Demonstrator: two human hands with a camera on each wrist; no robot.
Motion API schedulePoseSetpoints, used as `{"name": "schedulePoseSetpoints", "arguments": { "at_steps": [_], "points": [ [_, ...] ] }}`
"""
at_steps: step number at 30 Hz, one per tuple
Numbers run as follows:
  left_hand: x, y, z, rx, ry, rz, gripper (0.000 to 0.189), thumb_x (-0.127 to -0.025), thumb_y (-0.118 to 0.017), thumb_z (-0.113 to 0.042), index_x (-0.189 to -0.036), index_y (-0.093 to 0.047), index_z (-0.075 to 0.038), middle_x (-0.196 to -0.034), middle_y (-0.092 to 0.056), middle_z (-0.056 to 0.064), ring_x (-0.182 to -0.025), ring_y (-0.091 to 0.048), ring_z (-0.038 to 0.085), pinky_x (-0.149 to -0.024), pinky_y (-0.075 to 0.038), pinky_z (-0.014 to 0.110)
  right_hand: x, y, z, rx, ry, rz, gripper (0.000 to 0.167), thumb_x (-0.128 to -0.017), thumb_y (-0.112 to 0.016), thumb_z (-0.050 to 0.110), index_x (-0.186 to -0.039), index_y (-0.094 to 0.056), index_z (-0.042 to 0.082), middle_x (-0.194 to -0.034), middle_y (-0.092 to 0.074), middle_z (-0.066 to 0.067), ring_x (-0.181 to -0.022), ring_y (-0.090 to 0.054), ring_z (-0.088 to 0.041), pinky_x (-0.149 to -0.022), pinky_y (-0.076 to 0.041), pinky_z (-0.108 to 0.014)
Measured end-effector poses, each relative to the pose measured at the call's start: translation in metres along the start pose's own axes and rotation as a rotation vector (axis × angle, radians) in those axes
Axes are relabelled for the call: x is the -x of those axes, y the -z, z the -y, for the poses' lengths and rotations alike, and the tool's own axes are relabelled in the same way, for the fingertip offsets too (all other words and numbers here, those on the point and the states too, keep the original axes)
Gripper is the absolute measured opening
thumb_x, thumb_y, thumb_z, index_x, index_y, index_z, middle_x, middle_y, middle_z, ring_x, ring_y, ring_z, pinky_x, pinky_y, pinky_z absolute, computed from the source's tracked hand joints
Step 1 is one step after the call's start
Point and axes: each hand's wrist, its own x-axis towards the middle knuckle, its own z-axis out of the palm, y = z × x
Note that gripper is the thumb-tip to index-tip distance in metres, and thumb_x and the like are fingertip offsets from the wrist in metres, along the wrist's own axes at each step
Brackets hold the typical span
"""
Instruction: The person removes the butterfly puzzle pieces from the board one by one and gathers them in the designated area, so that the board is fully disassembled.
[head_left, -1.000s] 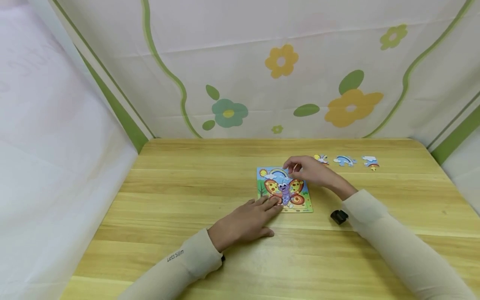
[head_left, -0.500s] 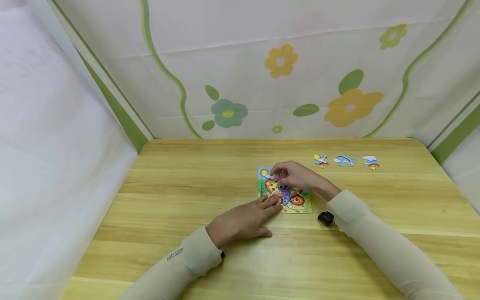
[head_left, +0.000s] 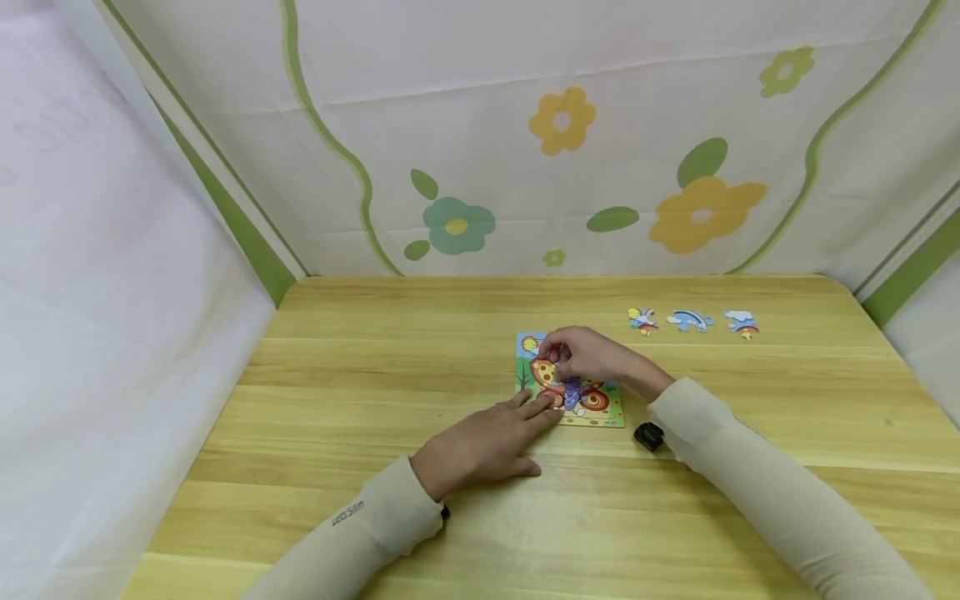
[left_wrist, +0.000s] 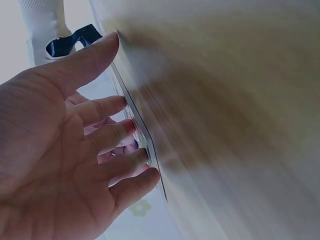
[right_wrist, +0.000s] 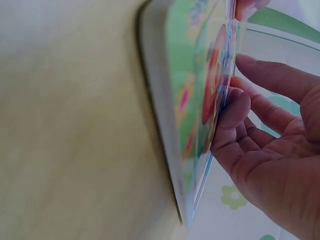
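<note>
A square jigsaw puzzle board (head_left: 612, 408) with a colourful butterfly picture lies flat near the table's middle. My left hand (head_left: 483, 442) rests with outstretched fingers on its lower left edge; in the left wrist view those fingers (left_wrist: 112, 137) reach along the board's rim, thumb apart. Over the upper middle of the picture, my right hand (head_left: 592, 354) has thumb and fingers curled together at the board's surface, pinching a puzzle piece that they mostly hide. The right wrist view shows the thumb (right_wrist: 272, 77) and curled fingers close against the picture side of the board (right_wrist: 177, 95).
Three loose puzzle pieces lie in a row behind the right hand: one with a sun (head_left: 643, 321), one with a rainbow (head_left: 690, 320), one with a cloud (head_left: 741, 323). A flowered curtain (head_left: 480, 125) stands behind the wooden table (head_left: 360, 383). Black wrist cameras (head_left: 648, 436) sit under the sleeves.
My right hand has moved left and slightly down from the board's upper right to its upper middle, uncovering the sun piece. The left hand has stayed nearly still on the board.
</note>
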Motion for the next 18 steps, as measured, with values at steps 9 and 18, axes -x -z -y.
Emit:
{"name": "schedulePoseSetpoints", "arguments": {
  "at_steps": [9, 18],
  "points": [
    [0.0009, -0.0015, 0.0011, 0.012, 0.002, 0.008, 0.079, -0.104, -0.064, -0.043, -0.169, -0.023, -0.024, -0.177, -0.016, -0.002, -0.164, -0.016, 0.03, -0.127, -0.033, 0.042, -0.0003, -0.0025, 0.0006, 0.008, -0.023, 0.01, 0.028, -0.087, -0.075, -0.008, -0.112, -0.066, 0.001, -0.099, -0.058, -0.012, -0.08, -0.051, -0.02, -0.068, -0.048, -0.03],
    [0.0014, -0.0007, 0.0006, 0.005, 0.004, 0.012, 0.08, -0.104, -0.064, -0.044, -0.169, -0.023, -0.025, -0.177, -0.015, -0.002, -0.164, -0.015, 0.029, -0.126, -0.035, 0.042, -0.0007, -0.0028, 0.0036, 0.049, -0.009, 0.034, 0.026, -0.088, -0.072, -0.009, -0.111, -0.063, 0.001, -0.099, -0.057, -0.013, -0.08, -0.05, -0.02, -0.067, -0.046, -0.03]
  ]
}}
